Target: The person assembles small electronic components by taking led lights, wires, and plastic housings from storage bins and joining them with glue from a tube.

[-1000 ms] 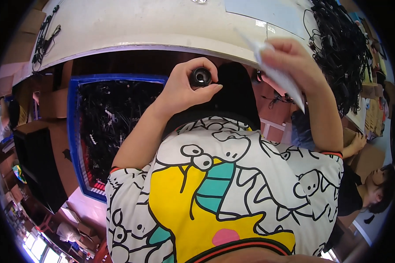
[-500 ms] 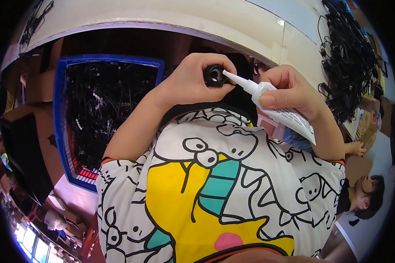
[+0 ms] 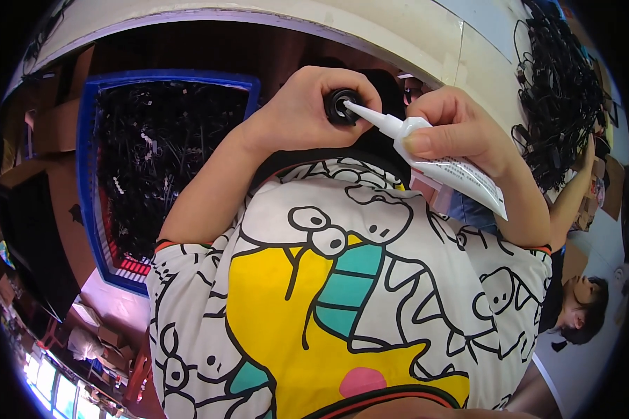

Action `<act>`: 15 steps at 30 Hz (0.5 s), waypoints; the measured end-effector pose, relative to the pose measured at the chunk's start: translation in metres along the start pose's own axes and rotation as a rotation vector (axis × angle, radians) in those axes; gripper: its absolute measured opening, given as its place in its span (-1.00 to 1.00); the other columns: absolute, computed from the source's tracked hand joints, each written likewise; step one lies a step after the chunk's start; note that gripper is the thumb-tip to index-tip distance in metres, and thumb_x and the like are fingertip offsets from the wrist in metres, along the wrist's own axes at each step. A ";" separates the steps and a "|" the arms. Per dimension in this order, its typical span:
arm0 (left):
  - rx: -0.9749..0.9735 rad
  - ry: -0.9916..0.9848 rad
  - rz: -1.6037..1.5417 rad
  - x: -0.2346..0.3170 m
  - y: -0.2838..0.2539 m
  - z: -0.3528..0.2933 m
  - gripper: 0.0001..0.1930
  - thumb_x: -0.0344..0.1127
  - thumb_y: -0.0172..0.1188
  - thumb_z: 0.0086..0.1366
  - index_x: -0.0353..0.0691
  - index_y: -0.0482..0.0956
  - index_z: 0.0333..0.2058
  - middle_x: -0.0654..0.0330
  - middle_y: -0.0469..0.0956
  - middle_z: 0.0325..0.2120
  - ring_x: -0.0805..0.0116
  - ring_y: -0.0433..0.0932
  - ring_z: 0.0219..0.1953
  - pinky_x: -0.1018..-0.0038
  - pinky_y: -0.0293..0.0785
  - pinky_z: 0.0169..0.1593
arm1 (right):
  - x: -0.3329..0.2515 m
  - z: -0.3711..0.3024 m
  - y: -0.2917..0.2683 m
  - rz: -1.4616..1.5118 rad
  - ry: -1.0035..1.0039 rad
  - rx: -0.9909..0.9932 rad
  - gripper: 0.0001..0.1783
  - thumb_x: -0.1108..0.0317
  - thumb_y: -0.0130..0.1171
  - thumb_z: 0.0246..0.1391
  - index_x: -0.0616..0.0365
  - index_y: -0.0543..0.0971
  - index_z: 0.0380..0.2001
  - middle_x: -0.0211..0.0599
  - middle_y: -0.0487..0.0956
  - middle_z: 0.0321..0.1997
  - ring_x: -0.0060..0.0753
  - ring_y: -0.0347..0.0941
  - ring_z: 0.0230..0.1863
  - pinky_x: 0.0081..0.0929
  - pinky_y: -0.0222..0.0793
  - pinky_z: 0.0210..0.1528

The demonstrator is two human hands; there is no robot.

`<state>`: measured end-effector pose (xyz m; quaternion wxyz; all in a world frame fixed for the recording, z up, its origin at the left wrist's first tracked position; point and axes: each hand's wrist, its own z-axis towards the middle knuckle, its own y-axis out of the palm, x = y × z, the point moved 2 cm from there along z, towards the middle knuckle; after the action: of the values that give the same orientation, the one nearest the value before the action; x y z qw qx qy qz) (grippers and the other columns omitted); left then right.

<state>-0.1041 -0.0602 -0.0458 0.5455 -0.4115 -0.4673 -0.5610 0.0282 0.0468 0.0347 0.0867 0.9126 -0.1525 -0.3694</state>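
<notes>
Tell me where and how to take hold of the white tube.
Probably best: grip the white tube by the body just behind its slim nozzle, thumb opposing fingers, coming from the right. The body is broad there, while the nozzle points left at the black cylindrical part in the left hand. The right hand pinches it about there.

White tube [image 3: 460, 174], black round part [image 3: 332, 112]
The shirt [image 3: 349, 297] is white with black lines, a yellow shape, blue-green patches and a pink spot; the basket rim [image 3: 88, 174] is blue.
</notes>
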 end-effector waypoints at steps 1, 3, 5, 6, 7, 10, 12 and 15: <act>-0.001 0.000 -0.001 0.000 0.000 0.000 -0.85 -0.58 0.11 -0.21 -0.30 0.45 -0.54 0.29 0.38 -0.60 0.58 0.32 -0.54 0.68 0.22 -0.46 | 0.000 0.000 0.000 0.001 0.000 0.001 -0.79 0.30 0.23 -0.18 0.24 0.52 -0.58 -0.44 0.46 -0.66 -0.75 0.29 -0.69 -0.77 0.11 -0.67; -0.002 0.005 0.017 0.001 0.000 -0.001 -0.83 -0.58 0.10 -0.24 -0.29 0.46 -0.54 0.31 0.38 -0.61 0.59 0.31 -0.55 0.69 0.21 -0.47 | 0.001 0.001 0.001 -0.022 0.000 -0.010 -0.79 0.29 0.22 -0.18 0.24 0.52 -0.59 -0.45 0.44 -0.67 -0.76 0.27 -0.71 -0.77 0.08 -0.69; -0.019 -0.011 0.012 0.005 -0.001 -0.001 -0.84 -0.57 0.12 -0.21 -0.30 0.47 -0.53 0.29 0.42 -0.60 0.59 0.34 -0.53 0.69 0.26 -0.43 | 0.000 0.001 0.004 -0.022 0.002 0.001 -0.78 0.28 0.22 -0.18 0.23 0.52 -0.60 -0.46 0.44 -0.68 -0.76 0.26 -0.71 -0.76 0.08 -0.69; -0.036 -0.025 0.008 0.006 -0.002 -0.001 -0.85 -0.55 0.13 -0.19 -0.30 0.49 -0.51 0.28 0.46 -0.59 0.59 0.37 -0.51 0.68 0.31 -0.39 | 0.000 0.001 0.004 -0.023 0.004 0.013 -0.78 0.27 0.22 -0.18 0.23 0.52 -0.60 -0.46 0.43 -0.69 -0.77 0.25 -0.71 -0.76 0.07 -0.69; -0.038 -0.025 0.006 0.006 -0.001 -0.001 -0.85 -0.55 0.13 -0.19 -0.30 0.49 -0.51 0.28 0.46 -0.59 0.59 0.37 -0.51 0.68 0.31 -0.39 | 0.001 0.001 0.004 -0.022 0.004 0.014 -0.78 0.27 0.22 -0.18 0.23 0.52 -0.60 -0.46 0.43 -0.69 -0.77 0.25 -0.71 -0.76 0.07 -0.69; -0.033 -0.034 0.025 0.006 0.000 -0.002 -0.84 -0.55 0.13 -0.19 -0.31 0.49 -0.51 0.28 0.47 -0.59 0.60 0.37 -0.51 0.68 0.31 -0.39 | 0.002 0.001 0.004 -0.078 -0.013 0.029 -0.78 0.26 0.22 -0.18 0.21 0.52 -0.60 -0.46 0.43 -0.70 -0.76 0.24 -0.73 -0.76 0.07 -0.70; -0.034 -0.036 0.014 0.005 0.000 -0.002 -0.84 -0.55 0.14 -0.18 -0.31 0.49 -0.50 0.28 0.46 -0.60 0.60 0.36 -0.52 0.68 0.31 -0.40 | 0.001 0.000 0.006 -0.050 0.022 0.044 -0.79 0.24 0.22 -0.18 0.18 0.53 -0.58 -0.46 0.43 -0.70 -0.75 0.26 -0.74 -0.76 0.08 -0.71; -0.007 -0.038 0.013 0.001 0.003 -0.004 -0.82 -0.60 0.10 -0.23 -0.30 0.46 -0.52 0.32 0.39 -0.59 0.62 0.31 -0.54 0.71 0.22 -0.45 | 0.000 0.001 0.005 -0.033 0.041 0.074 -0.83 0.35 0.19 -0.21 0.24 0.48 -0.61 -0.38 0.44 -0.68 -0.67 0.33 -0.70 -0.74 0.22 -0.64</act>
<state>-0.1011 -0.0639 -0.0451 0.5387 -0.4268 -0.4731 -0.5512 0.0268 0.0420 0.0355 0.0499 0.9250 -0.1491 -0.3460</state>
